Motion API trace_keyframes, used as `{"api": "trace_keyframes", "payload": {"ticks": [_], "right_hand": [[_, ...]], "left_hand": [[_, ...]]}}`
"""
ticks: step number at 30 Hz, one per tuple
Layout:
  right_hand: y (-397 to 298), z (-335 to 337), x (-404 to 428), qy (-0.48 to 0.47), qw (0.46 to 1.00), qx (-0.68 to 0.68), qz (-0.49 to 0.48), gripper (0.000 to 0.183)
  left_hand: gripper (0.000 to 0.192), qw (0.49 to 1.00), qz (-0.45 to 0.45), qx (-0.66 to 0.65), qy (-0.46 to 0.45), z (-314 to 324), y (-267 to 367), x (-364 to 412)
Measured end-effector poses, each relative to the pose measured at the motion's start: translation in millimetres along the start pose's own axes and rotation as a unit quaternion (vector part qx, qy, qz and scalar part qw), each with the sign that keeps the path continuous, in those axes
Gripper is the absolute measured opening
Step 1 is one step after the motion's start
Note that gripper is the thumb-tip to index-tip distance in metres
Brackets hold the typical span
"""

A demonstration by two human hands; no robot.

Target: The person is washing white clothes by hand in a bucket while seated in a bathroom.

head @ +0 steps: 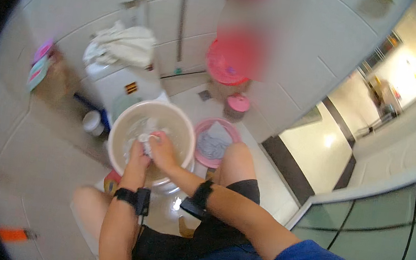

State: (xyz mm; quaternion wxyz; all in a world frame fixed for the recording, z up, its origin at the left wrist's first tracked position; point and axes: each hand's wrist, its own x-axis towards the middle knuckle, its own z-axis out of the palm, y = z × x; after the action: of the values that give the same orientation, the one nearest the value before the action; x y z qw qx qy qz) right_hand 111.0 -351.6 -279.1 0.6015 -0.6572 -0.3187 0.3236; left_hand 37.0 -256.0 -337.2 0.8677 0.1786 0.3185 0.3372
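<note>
My left hand (139, 156) and my right hand (163, 151) are close together over the inside of a cream plastic basin (114, 138). Both grip a bunched white cloth (145, 140), which shows between the fingers. Cloudy water (176, 136) fills the lower part of the basin, and more whitish fabric or suds lie just beyond the hands. Black straps with small boxes sit on both forearms. Just right of the basin a pink basin (197, 126) holds light blue-grey cloth (212, 146). The fingertips are partly hidden by the cloth.
Behind the basin stands a white toilet (113, 79) with cream cloth (124, 47) heaped on top. A white cup-like container (93, 121) is at the left. A pink-lidded bin (237, 104) and a red basin (223, 65) stand by the wall. A glass-panelled door (371, 224) is at right.
</note>
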Motion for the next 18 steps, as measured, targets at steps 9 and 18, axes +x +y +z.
{"api": "trace_keyframes", "payload": {"ticks": [9,18], "right_hand": [[0,33,5,0.095,0.991,0.072,-0.052,0.043],[12,45,0,0.027,1.0,-0.003,-0.002,0.047]], "left_hand": [[0.041,0.991,-0.019,0.11,0.071,63,1,-32],[0.053,0.977,0.008,0.211,0.023,3,25,-54]]}}
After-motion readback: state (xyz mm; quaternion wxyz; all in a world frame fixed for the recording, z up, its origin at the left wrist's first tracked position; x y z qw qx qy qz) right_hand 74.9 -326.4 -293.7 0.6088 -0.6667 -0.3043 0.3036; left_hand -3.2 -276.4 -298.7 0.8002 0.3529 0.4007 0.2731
